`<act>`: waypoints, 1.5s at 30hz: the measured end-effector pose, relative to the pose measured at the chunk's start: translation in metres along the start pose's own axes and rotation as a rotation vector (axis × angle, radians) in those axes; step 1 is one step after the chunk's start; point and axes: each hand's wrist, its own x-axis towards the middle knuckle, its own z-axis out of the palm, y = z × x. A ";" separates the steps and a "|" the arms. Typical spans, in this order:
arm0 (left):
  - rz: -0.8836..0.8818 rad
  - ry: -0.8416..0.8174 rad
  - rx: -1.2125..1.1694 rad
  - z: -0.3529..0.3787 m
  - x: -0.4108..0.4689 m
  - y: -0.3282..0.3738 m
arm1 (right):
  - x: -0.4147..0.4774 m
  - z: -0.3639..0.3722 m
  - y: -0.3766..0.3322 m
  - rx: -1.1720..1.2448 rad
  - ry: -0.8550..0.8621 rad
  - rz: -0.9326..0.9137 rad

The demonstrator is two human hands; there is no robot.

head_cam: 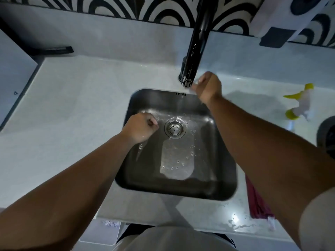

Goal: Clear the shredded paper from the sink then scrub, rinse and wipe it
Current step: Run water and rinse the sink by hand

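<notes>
The sink (223, 169) shows no paper; the left hand (140, 128) rests fisted on its floor — nothing visible in it — while the blurred right hand (208, 89) is at the tap (197, 42) by its back rim, grip unclear, probably for rinsing.

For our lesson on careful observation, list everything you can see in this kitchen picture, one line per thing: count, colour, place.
sink: one, steel, wet, set in the worktop
drain strainer: one, silver, sink floor
tap: one, black, behind the sink, water running
worktop: one, white, around the sink
spray bottle: one, yellow and white, worktop right
cloth: one, dark red, right of the sink, partly under the arm
bin: one, white, below the worktop, left
wall tiles: black-and-white arches, behind
left hand: fingers curled, in the sink beside the strainer
right hand: at the tap's base, blurred
</notes>
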 end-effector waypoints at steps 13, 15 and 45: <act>0.028 -0.060 0.112 0.040 0.002 0.015 | -0.105 0.027 0.085 -0.365 -0.301 0.151; 0.017 -0.209 0.083 0.047 0.003 0.010 | -0.120 0.026 0.095 -0.248 -0.382 0.205; -0.043 -0.165 0.186 0.119 -0.022 0.064 | -0.151 -0.037 0.154 -0.053 -0.263 0.080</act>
